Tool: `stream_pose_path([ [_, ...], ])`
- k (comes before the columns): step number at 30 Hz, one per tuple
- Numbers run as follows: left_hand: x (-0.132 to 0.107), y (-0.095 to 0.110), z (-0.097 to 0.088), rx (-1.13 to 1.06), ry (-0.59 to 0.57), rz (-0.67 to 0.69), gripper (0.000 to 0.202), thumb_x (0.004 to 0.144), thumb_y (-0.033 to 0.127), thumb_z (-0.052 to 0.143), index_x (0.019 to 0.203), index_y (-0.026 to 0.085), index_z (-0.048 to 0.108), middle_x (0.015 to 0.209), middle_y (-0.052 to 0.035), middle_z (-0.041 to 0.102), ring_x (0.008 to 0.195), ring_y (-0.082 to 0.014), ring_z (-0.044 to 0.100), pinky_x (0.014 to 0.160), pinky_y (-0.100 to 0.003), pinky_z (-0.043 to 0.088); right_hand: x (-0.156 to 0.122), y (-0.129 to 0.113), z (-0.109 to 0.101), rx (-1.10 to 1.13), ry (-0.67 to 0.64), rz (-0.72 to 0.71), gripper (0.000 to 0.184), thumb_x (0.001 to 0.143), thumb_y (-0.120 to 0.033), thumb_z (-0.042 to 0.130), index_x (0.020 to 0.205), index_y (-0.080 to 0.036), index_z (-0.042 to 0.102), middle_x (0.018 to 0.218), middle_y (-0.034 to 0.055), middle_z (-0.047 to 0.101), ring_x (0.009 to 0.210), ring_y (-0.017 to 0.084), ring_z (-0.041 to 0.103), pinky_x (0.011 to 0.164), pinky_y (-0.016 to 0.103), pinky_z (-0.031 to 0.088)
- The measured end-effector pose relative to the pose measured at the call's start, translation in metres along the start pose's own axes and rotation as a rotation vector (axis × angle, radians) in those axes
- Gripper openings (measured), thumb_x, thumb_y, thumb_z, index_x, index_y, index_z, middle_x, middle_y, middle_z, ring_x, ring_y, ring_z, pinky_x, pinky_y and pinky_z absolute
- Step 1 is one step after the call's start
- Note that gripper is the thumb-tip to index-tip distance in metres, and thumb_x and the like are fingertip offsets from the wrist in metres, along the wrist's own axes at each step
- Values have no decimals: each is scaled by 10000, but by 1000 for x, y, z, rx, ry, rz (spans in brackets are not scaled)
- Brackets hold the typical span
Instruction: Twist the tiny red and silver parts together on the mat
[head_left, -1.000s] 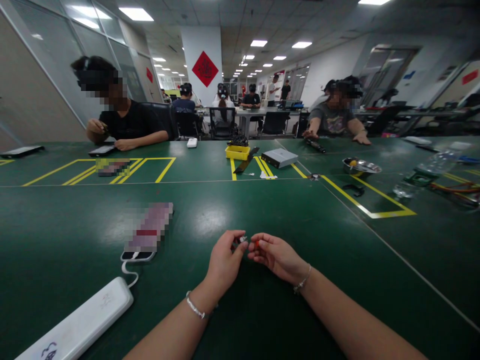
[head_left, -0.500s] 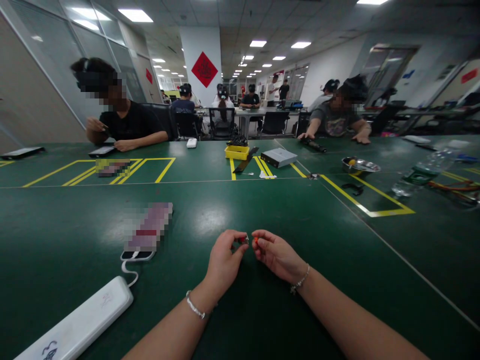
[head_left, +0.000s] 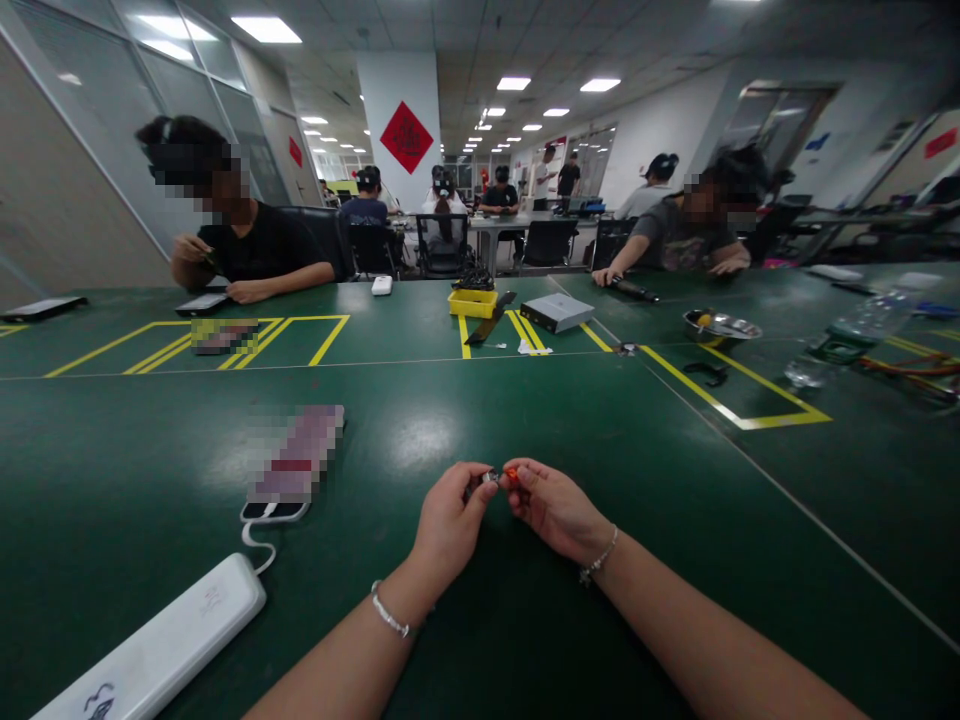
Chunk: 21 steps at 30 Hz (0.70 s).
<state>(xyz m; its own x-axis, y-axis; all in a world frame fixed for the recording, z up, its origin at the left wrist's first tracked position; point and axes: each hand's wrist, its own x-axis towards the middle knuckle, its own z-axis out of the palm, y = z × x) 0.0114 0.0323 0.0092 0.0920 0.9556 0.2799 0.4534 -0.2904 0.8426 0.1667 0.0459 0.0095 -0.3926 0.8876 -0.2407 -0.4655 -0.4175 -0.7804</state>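
Both my hands rest low over the green table, fingertips meeting. My left hand pinches a tiny silver-grey piece between thumb and forefinger. My right hand pinches a small orange-red piece. The two pieces touch or nearly touch. Each is too small to name. A bracelet sits on each wrist.
A phone lies left of my hands, cabled to a white power bank at the near left. Farther off are a yellow bin, a grey box, a metal bowl and a plastic bottle. Two people sit across the table.
My two hands have drawn together, so the orange-red piece now meets the silver one. The person at the far right has leaned further right.
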Motion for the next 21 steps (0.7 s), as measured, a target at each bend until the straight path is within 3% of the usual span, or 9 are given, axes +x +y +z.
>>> stream_pose_path([
  [9,0,2,1,44,-5,-17,176,733,201,536,896,226,596,759,5,582,682,-137,521,632,-270,419,1,8,7,-72,137,-105,249,664,-295,647,855,-168,548,804,17,608,702,101,566,652,250,441],
  [16,-3,1,4,126,-18,13,147,745,207,543,888,219,577,882,-10,619,766,-148,551,712,-294,429,-3,14,18,-206,153,-232,218,687,-313,621,846,-182,550,875,17,605,788,116,565,784,302,442],
  [21,-5,3,4,187,15,63,111,755,227,545,860,209,574,843,-14,623,759,-149,562,701,-290,439,-5,19,21,-244,175,-304,205,707,-336,600,839,-179,594,916,40,613,837,146,567,812,329,438],
])
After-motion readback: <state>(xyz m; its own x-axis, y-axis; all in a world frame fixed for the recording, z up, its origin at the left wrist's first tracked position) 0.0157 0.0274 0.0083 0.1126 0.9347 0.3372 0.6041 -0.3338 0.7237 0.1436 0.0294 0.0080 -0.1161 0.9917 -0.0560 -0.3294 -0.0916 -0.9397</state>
